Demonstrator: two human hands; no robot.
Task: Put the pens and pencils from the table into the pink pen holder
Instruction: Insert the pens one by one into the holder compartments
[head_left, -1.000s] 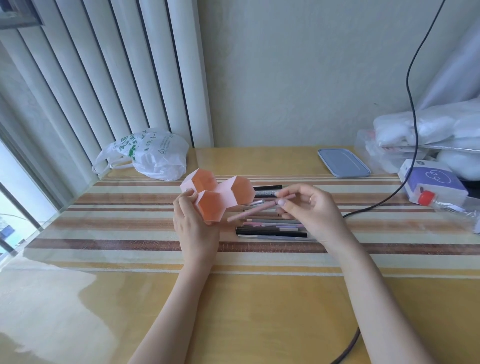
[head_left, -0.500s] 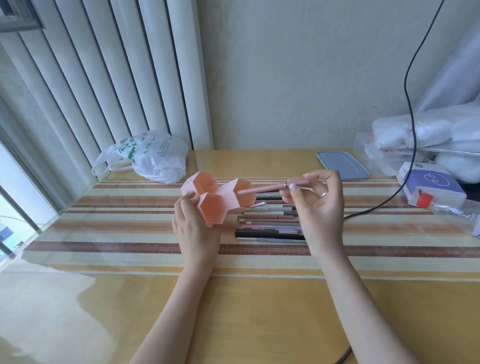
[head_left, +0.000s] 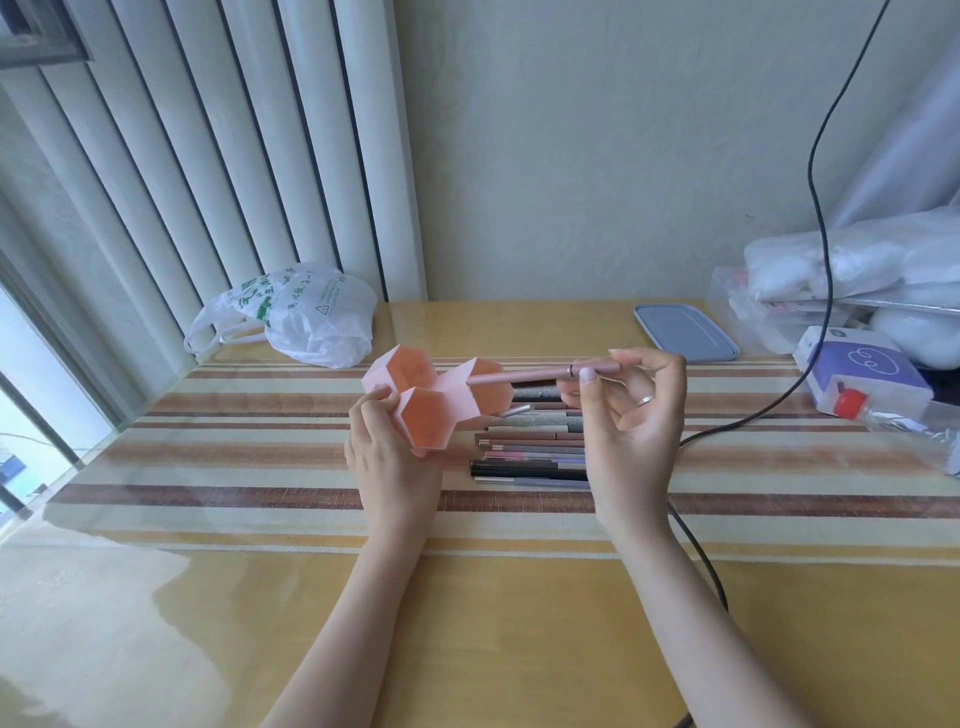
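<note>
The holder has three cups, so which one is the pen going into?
The right-hand cup: the pink pen's tip sits at its mouth, held by the right hand. The other two show no pen.

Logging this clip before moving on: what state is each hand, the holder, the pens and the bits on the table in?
Left hand: grips the pink pen holder.
Pink pen holder: tilted, openings facing the camera.
Right hand: pinches a pink pen.
Pink pen: roughly level, tip at the holder's right cell.
Remaining pens: lying in a row on the table.
Blue lid: flat.
Plastic bag: crumpled.
</note>
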